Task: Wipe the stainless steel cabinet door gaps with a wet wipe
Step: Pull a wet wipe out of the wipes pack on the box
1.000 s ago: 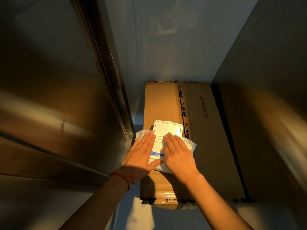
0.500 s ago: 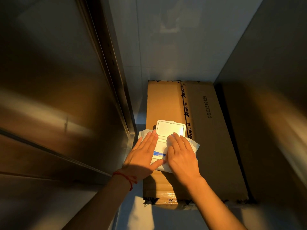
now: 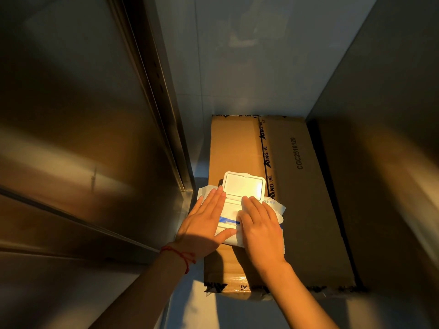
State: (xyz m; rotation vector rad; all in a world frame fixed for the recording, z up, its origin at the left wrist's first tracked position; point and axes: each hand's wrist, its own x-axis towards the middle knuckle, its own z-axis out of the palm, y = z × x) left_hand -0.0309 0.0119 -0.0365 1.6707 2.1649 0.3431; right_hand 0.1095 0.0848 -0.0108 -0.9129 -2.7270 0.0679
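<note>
Hands flat, our left hand (image 3: 204,224) and right hand (image 3: 259,224) press the open wet-wipe pack (image 3: 240,198) on the cardboard box (image 3: 308,210) at six o'clock, gripping nothing; the light pack could slide when we tug a wipe.

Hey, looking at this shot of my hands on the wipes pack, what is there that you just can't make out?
All in the head view:
- Wipes pack opening: covered by the right hand, so whether a wipe is out is unclear.
- Pack label: mostly hidden by the left hand and right hand; visible print too small.
- Cabinet door gaps: dim and glare-streaked, dirt not visible.
- Cardboard box: near edge shadowed, tape text partly illegible.
</note>
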